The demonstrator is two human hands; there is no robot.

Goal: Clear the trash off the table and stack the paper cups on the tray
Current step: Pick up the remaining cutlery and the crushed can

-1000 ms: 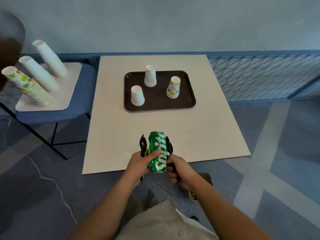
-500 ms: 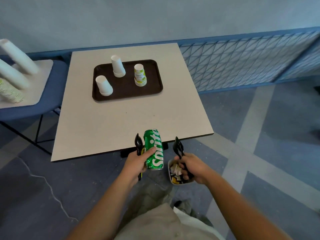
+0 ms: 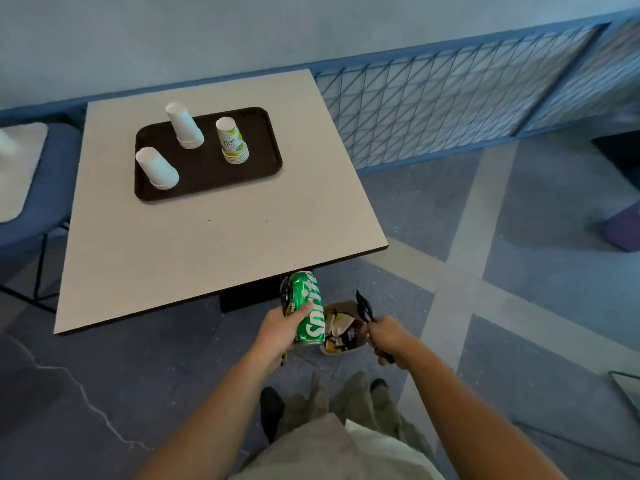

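My left hand [image 3: 278,327] grips a green Sprite can [image 3: 306,308] together with a black plastic utensil [image 3: 285,295], off the near edge of the white table [image 3: 194,244]. My right hand [image 3: 386,336] holds another black plastic utensil [image 3: 363,304]. Between my hands, on the floor, stands a small bin of trash [image 3: 341,329]. On the table lies a dark brown tray [image 3: 207,168] with three upside-down cup stacks: two white stacks [image 3: 157,169] [image 3: 184,125] and a green-printed stack [image 3: 232,141].
A blue chair [image 3: 41,188] with a white board [image 3: 17,168] stands left of the table. A blue mesh railing [image 3: 450,91] runs behind and to the right. My feet [image 3: 272,410] are on the blue floor below.
My hands have separated, the right one moving right with its utensil. The can has come off the table edge and now sits beside the trash bin. The view has swung right.
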